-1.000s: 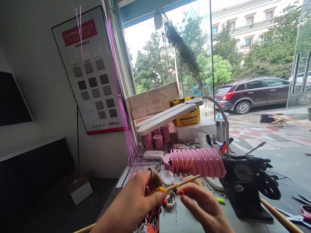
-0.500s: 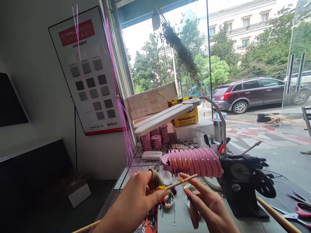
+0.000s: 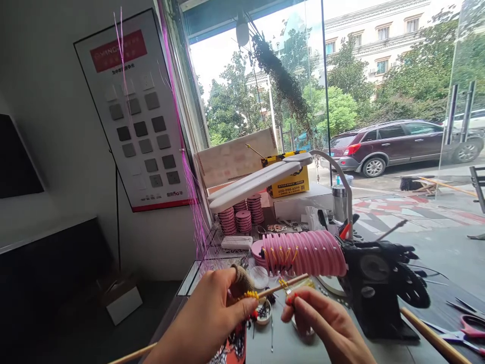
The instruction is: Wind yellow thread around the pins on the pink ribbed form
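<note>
My left hand (image 3: 212, 308) is closed on a thin wooden stick (image 3: 276, 287) that slants up to the right. A brownish cover (image 3: 242, 280) sits on one of its fingers. Yellow thread coils (image 3: 250, 294) bunch on the stick beside my left thumb. Farther along, a separate yellow loop (image 3: 283, 284) circles the stick near its tip. Just below that loop, the fingertips of my right hand (image 3: 318, 313) are pinched together. A small reddish bit shows at them, too small to name. Under the hands stands a round white dish (image 3: 264, 319) with dark small pieces.
Pink discs (image 3: 303, 253) line up in a row behind my hands, beside a black stand (image 3: 379, 288). A white lamp (image 3: 257, 187) hangs over stacked pink spools (image 3: 243, 222). Scissors (image 3: 466, 333) lie at right, near a wooden rod (image 3: 432, 336). Purple strands (image 3: 197, 217) hang at left.
My right fingers have drawn back from the stick, down and slightly right, and curled into a pinch. My left hand and the stick stay almost in place.
</note>
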The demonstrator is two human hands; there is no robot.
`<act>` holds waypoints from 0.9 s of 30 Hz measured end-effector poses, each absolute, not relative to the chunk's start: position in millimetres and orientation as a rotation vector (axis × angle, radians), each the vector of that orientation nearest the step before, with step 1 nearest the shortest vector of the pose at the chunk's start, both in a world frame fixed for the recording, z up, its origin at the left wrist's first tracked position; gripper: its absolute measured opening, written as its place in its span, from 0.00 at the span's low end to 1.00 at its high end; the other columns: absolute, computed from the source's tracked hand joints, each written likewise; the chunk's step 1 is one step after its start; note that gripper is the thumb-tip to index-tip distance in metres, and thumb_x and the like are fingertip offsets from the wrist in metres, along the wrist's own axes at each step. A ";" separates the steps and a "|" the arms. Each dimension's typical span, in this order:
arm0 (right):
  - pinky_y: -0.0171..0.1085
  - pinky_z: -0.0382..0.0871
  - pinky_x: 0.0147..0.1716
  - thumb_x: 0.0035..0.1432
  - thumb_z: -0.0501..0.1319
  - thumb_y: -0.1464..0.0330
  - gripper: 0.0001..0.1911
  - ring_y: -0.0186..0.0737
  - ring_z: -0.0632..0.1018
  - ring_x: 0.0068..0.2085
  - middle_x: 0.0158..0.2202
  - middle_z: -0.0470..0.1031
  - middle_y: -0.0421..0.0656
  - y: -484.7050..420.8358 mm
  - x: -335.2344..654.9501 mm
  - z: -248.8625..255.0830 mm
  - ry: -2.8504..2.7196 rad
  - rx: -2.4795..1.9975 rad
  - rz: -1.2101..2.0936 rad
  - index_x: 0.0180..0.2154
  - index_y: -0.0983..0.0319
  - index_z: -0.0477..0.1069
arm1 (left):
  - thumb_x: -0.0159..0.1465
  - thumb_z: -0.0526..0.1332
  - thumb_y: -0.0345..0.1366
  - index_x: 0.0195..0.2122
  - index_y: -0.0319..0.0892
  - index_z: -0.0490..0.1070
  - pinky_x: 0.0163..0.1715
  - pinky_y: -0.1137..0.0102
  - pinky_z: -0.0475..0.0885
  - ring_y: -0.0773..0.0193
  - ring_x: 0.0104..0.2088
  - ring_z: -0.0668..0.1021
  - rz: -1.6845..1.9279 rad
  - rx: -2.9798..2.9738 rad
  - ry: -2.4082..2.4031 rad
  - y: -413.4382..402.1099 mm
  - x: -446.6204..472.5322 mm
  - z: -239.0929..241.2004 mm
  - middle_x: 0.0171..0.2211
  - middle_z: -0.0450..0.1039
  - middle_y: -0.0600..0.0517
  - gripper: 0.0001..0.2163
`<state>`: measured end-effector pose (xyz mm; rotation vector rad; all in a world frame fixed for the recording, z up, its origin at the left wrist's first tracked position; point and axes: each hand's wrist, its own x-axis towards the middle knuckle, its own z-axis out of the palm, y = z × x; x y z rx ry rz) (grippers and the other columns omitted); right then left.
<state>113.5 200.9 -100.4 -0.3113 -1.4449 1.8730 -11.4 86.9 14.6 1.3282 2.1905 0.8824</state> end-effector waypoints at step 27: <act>0.35 0.49 0.24 0.54 0.50 0.46 0.25 0.38 0.64 0.21 0.16 0.61 0.38 237.2 125.8 -86.4 -1.976 -0.911 0.681 0.19 0.59 0.61 | 0.56 0.61 0.43 0.26 0.40 0.69 0.28 0.73 0.60 0.68 0.28 0.69 0.902 1.320 2.176 89.3 -8.7 16.4 0.25 0.70 0.56 0.11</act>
